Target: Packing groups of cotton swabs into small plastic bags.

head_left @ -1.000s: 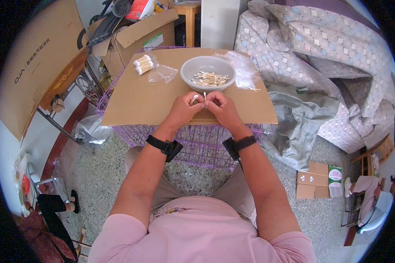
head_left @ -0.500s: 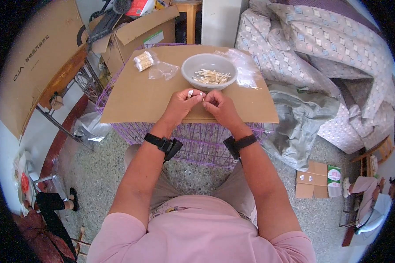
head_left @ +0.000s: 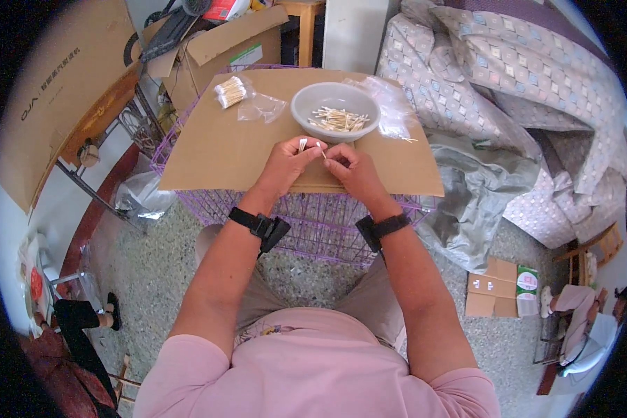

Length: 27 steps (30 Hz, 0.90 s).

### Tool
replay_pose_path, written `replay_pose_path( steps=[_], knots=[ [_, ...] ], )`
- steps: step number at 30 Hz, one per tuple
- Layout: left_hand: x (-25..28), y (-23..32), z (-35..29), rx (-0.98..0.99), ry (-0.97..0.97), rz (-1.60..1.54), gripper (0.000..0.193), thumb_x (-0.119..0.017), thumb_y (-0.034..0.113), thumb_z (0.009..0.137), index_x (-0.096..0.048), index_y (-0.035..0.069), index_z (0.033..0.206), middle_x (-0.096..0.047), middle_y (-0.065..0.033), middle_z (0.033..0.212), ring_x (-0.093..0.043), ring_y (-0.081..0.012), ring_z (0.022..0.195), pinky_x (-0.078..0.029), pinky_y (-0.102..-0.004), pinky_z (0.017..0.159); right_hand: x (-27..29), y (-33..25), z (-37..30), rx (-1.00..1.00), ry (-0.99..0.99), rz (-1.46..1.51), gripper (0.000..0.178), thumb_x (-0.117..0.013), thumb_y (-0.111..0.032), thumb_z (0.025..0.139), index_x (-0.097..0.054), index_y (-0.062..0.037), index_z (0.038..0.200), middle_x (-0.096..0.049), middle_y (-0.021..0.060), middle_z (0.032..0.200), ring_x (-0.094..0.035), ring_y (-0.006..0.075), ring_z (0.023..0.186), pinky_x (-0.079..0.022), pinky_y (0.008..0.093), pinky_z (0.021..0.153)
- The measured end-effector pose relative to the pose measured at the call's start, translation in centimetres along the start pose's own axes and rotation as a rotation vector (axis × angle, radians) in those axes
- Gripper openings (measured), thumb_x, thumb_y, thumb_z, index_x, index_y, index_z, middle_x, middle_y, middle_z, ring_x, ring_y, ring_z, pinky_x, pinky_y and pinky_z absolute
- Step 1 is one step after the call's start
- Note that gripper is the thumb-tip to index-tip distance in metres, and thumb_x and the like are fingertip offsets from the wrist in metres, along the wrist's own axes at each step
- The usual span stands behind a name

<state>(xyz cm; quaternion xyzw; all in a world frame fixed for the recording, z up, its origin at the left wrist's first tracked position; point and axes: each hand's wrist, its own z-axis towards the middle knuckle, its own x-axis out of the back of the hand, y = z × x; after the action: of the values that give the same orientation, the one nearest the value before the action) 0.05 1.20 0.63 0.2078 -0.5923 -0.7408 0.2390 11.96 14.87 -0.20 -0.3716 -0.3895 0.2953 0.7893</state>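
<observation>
My left hand (head_left: 288, 161) is closed around a few cotton swabs (head_left: 302, 144), whose white tips stick up by the thumb. Close beside it, my right hand (head_left: 351, 167) pinches a single cotton swab (head_left: 323, 152) between thumb and fingertips, its upper end near the left thumb. Just beyond both hands, a grey plastic bowl (head_left: 301, 110) holds a loose heap of cotton swabs (head_left: 338, 119). A bundle of cotton swabs (head_left: 230, 92) lies at the far left of the cardboard sheet (head_left: 209, 157), next to a clear plastic bag (head_left: 263, 107).
More clear bags (head_left: 391, 104) and a stray swab lie right of the bowl. The sheet rests on a purple wire cage (head_left: 296, 223). An open carton (head_left: 219, 59) stands behind; patterned fabric (head_left: 494, 76) is heaped at right. Two other people sit at the lower edges.
My hands stay nearly in place, with the fingers shifting slightly around the pinched swab. The whole view has tilted a little.
</observation>
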Motion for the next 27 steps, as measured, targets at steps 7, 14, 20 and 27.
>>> replay_pose_path(
  steps=[7, 14, 20, 27],
  knots=[
    [0.05, -0.41, 0.17, -0.093, -0.033, 0.044, 0.015, -0.064, 0.021, 0.089, -0.069, 0.009, 0.098, -0.056, 0.0096, 0.073, -0.042, 0.0, 0.058, -0.032, -0.0167, 0.049, 0.04, 0.33, 0.14, -0.01, 0.002, -0.014, 0.014, -0.069, -0.014, 0.081, -0.061, -0.0032, 0.086, -0.063, 0.0052, 0.074, -0.056, 0.0133, 0.066, -0.047, 0.0289, 0.062],
    [0.22, -0.8, 0.3, -0.087, -0.027, -0.027, 0.015, -0.064, 0.021, 0.089, -0.069, 0.01, 0.098, -0.056, 0.0096, 0.072, -0.041, 0.0002, 0.057, -0.032, -0.0165, 0.048, -0.01, 0.0, 0.17, 0.102, 0.021, -0.021, 0.015, -0.066, -0.014, 0.082, -0.063, -0.0014, 0.089, -0.065, 0.0096, 0.081, -0.062, 0.0206, 0.074, -0.049, 0.0325, 0.068],
    [0.1, -0.44, 0.26, -0.099, -0.055, 0.084, 0.017, -0.062, 0.024, 0.091, -0.068, 0.01, 0.098, -0.056, 0.0091, 0.073, -0.041, 0.0001, 0.057, -0.033, -0.0166, 0.049, 0.25, 0.41, 0.27, 0.054, -0.006, -0.042, 0.013, -0.065, -0.013, 0.083, -0.064, -0.0015, 0.089, -0.065, 0.0099, 0.082, -0.062, 0.0205, 0.075, -0.049, 0.0315, 0.069],
    [0.01, -0.63, 0.34, -0.026, -0.056, -0.054, 0.024, -0.052, 0.029, 0.096, -0.063, 0.008, 0.099, -0.051, 0.0075, 0.071, -0.041, -0.002, 0.059, -0.034, -0.0187, 0.052, 0.67, 0.63, -0.51, 0.018, 0.118, 0.101, 0.012, -0.063, -0.011, 0.086, -0.064, -0.0029, 0.094, -0.065, 0.0043, 0.088, -0.059, 0.0127, 0.081, -0.049, 0.029, 0.071]
  ],
)
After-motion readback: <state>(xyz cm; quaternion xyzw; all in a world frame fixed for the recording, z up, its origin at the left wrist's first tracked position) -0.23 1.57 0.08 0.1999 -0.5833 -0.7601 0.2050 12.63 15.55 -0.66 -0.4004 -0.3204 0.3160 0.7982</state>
